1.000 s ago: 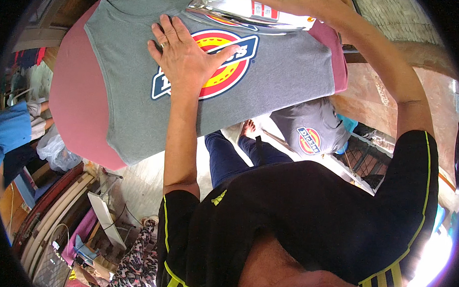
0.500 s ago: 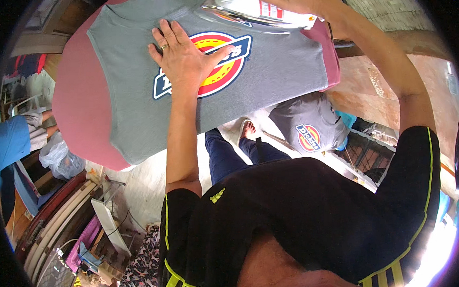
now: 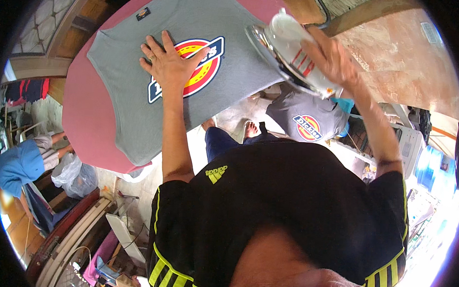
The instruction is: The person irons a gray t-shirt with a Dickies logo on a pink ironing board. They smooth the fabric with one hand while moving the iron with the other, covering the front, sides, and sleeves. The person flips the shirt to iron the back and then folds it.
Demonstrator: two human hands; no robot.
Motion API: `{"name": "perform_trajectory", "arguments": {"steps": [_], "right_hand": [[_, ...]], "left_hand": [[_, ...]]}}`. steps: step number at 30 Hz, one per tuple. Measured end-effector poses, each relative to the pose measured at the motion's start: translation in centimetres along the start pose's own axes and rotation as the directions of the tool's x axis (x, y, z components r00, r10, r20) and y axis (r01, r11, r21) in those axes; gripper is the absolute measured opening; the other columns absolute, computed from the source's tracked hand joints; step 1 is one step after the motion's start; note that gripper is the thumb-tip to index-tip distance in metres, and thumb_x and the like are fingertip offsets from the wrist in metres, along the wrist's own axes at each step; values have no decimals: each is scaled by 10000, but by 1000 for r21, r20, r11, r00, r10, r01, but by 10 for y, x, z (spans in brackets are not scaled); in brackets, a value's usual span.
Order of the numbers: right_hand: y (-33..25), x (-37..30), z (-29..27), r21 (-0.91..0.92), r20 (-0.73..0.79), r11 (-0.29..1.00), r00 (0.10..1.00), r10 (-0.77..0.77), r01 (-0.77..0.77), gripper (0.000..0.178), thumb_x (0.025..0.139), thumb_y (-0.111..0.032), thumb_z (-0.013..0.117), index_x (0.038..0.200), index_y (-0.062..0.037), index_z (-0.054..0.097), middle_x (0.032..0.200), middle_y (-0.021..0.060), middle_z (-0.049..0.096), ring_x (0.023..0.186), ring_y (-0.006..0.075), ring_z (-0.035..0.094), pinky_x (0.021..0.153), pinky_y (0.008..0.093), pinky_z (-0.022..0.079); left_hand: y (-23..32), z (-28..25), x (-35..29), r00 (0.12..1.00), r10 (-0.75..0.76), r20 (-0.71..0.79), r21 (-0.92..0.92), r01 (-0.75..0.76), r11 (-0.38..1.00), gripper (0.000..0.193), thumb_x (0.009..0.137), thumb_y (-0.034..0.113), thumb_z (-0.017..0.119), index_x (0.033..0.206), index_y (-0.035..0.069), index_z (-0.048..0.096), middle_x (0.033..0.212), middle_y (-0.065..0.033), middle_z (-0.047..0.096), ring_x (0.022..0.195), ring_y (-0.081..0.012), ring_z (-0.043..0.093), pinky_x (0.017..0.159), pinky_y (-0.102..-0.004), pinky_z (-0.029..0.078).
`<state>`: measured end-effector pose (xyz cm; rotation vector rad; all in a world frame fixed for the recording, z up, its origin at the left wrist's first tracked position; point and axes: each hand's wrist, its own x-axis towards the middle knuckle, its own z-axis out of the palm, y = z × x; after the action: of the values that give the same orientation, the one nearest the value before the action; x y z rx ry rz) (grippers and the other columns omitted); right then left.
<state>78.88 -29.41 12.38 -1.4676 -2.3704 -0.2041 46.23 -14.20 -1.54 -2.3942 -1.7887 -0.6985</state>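
Note:
A grey T-shirt (image 3: 128, 64) lies spread over a pink padded ironing board (image 3: 86, 115), with its red, yellow and blue printed emblem (image 3: 212, 69) facing up. My left hand (image 3: 169, 65) rests flat on the shirt, fingers spread, covering part of that print. A white clothes iron (image 3: 289, 44) with a shiny metal base is in my right hand (image 3: 333, 58), which is closed round its handle. The iron is tilted at the right end of the board, its metal rim showing. My right fingers are slightly blurred, and the handle is mostly hidden.
Below the board's right end hangs or lies another grey shirt (image 3: 301, 118) with the same emblem. A person in a blue top (image 3: 19, 164) bends at the far left, near a clear plastic bag (image 3: 77, 173). Long boards and a white panel (image 3: 125, 238) stand at lower left.
The iron has moved right and toward me, from the shirt's far side to the board's right end, and has turned and tilted. My left hand stays flat on the print; the view has shifted slightly.

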Motion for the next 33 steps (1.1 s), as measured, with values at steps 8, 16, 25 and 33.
{"name": "perform_trajectory", "arguments": {"steps": [8,16,25,33], "right_hand": [[-84,-30,27,469,136,674,801,584,-571,276,966,-165,568,1123,50,497,777,279,629,746,451,667,649,484,528],[-46,12,42,378,132,770,853,504,-514,352,968,-182,594,1198,68,503,770,288,629,711,456,645,637,482,510],[-23,-75,8,306,136,704,761,634,-641,268,985,-214,564,1068,30,493,737,297,626,716,459,657,616,496,504],[-16,-68,12,402,147,705,801,580,-584,266,989,-206,556,1053,48,504,718,299,595,693,465,631,632,477,485]], "left_hand": [[0,-7,-1,993,-36,114,-24,39,999,1173,647,850,640,1503,84,402,1562,-343,225,1475,-510,148,1145,-663,82],[38,-7,2,970,210,119,-150,-192,970,972,852,672,577,1501,-12,339,1585,-301,211,1477,-494,149,1152,-650,93],[83,23,-18,942,322,97,-143,-307,941,884,910,678,465,1493,20,374,1586,-259,246,1477,-473,166,1159,-622,128],[86,17,-17,943,314,108,-104,-304,947,854,897,686,482,1494,81,398,1580,-258,260,1471,-473,183,1146,-628,160]]}}
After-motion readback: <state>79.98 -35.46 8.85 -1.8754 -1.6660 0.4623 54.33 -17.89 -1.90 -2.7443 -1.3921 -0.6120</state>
